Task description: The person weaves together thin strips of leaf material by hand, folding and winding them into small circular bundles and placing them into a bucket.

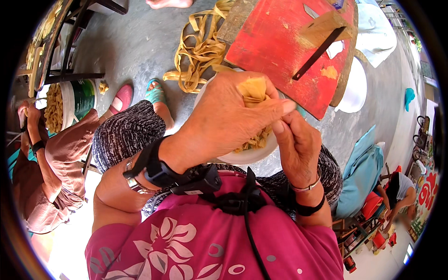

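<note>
My left hand [217, 123] is closed around a folded yellow-tan strip [253, 88], which sticks up between thumb and fingers. My right hand [298, 147] has its thumb and forefinger pinched together against the tip of the left thumb. Whatever lies in that pinch is hidden. Just below both hands is a white bowl [252, 157] with small folded pieces [256, 141] of the same yellow-tan material. My left hand covers much of the bowl.
A red board [261, 44] ahead carries a wooden block [322, 28] and a dark flat blade [319, 53]. Long tan strips [198, 51] lie on the floor. At left, a person [56, 172] sits by a bucket [79, 102] of knotted pieces. Blue cloth [359, 175] lies right.
</note>
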A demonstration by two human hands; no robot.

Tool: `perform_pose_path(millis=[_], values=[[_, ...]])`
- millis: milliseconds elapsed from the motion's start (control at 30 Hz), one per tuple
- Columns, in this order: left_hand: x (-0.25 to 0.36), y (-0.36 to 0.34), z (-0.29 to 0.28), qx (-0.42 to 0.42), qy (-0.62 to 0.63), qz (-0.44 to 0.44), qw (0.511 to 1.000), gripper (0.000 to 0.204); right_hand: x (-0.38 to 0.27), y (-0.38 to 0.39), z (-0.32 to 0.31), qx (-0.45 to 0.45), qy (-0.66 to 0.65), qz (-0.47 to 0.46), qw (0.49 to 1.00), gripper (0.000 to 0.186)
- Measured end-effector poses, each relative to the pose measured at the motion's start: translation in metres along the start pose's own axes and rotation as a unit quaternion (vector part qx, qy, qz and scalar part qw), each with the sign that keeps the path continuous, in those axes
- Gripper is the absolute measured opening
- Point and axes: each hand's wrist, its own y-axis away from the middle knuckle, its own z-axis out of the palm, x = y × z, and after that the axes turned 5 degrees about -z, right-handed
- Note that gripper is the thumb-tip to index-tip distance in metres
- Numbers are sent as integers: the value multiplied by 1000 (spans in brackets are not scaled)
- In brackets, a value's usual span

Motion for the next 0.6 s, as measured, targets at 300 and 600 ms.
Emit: perform_pose_path(millis=[300, 600], values=[[20, -4, -8, -11, 106, 26, 994, 8, 6, 9, -40, 33, 65, -71, 995, 13], [46, -43, 12, 30, 23, 151, 988, 11, -3, -29, -65, 171, 36, 13, 985, 21]])
